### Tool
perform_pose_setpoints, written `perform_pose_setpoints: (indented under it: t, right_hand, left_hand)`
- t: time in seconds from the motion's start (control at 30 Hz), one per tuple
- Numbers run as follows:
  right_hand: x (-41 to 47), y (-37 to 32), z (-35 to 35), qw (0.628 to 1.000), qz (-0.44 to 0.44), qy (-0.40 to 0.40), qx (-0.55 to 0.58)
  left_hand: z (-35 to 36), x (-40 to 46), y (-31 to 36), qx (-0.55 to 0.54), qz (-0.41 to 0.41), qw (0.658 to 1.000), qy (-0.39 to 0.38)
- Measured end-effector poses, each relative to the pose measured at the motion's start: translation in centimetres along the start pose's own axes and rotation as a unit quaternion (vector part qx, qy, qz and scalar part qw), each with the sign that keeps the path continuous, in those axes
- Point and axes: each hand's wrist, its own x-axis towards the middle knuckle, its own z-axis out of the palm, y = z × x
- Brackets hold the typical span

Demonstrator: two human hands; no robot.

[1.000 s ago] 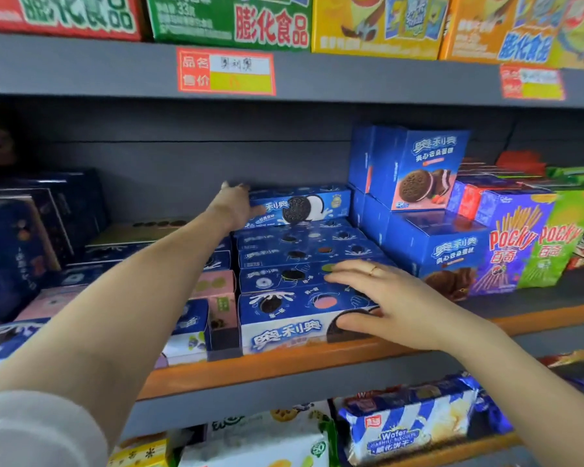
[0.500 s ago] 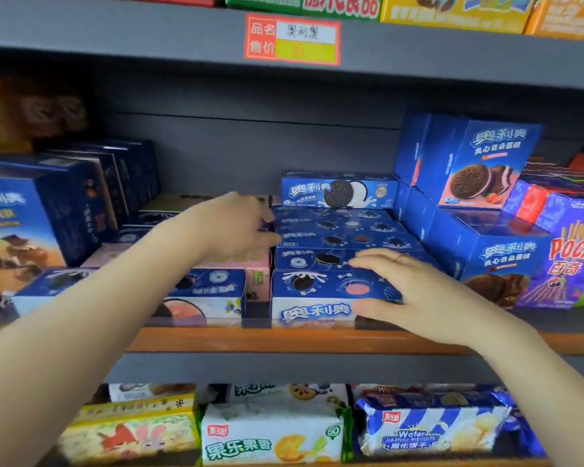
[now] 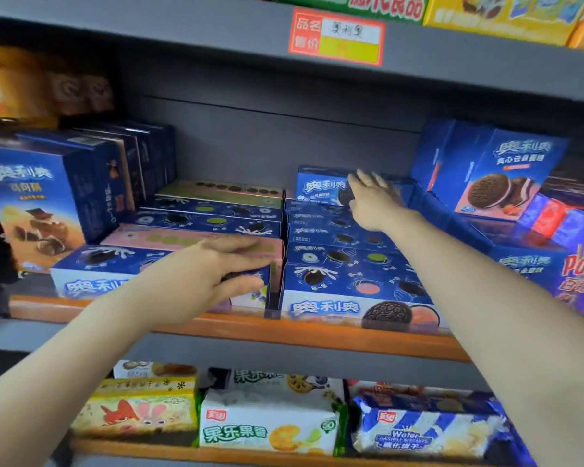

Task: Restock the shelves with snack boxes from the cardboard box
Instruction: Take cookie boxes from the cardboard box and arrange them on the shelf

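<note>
Two rows of flat snack boxes run back from the shelf edge [image 3: 243, 328]. The left hand [image 3: 203, 281] rests on the left row's front box [image 3: 115, 274]; the right hand [image 3: 373, 200] touches the rear box [image 3: 321, 187] atop the right row. Upright boxes [image 3: 506, 173] stand right of those fingers.

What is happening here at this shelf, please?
A person is arranging blue cookie boxes on the middle shelf. The left hand rests on the front box of the left row, fingers over its top and thumb at its front. The right hand reaches to the back, open fingers touching the top box of the rear stack. No cardboard box is in view.
</note>
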Motion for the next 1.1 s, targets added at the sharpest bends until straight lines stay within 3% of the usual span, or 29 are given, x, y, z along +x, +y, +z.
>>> perform_pose_setpoints:
  t: [0.27,0.4,0.53,0.63,0.73,0.83,0.97,1.1]
  right_hand:
    - [1.9,-1.3,0.9,0.999,-0.045,0.0,0.005]
    - [0.9,-1.7,0.7,0.999,-0.044,-0.015,0.022]
    - [-4.3,-0.9,-1.4,0.989,-0.089,0.026,0.119]
    - [-11.7,1.3,-2.8,0.957,-0.137,0.111,0.23]
    - [-20.4,4.5,-3.1,0.93,-0.165,0.158,0.289]
    - [-27.2,9.1,-0.6,0.931,-0.142,0.121,0.313]
    - [-34.6,16.9,7.3,0.934,-0.002,-0.001,0.357]
    - [-42.9,23.8,17.7,0.898,0.178,-0.129,0.38]
  left_hand:
    - [0.3,0.1,0.1,0.02,-0.01,1.0,0.006]
    - [0.2,-0.1,0.8,-0.005,-0.011,0.998,0.064]
    - [0.5,-0.1,3.8,0.03,0.069,0.979,0.19]
    - [2.0,-0.1,7.6,-0.027,0.151,0.96,0.233]
    - [5.3,0.2,11.8,-0.085,0.205,0.955,0.199]
    - [10.3,0.7,16.1,-0.128,0.231,0.959,0.107]
    - [19.6,1.6,21.6,-0.198,0.19,0.961,-0.039]
    - [31.0,1.3,26.1,-0.253,0.085,0.948,-0.174]
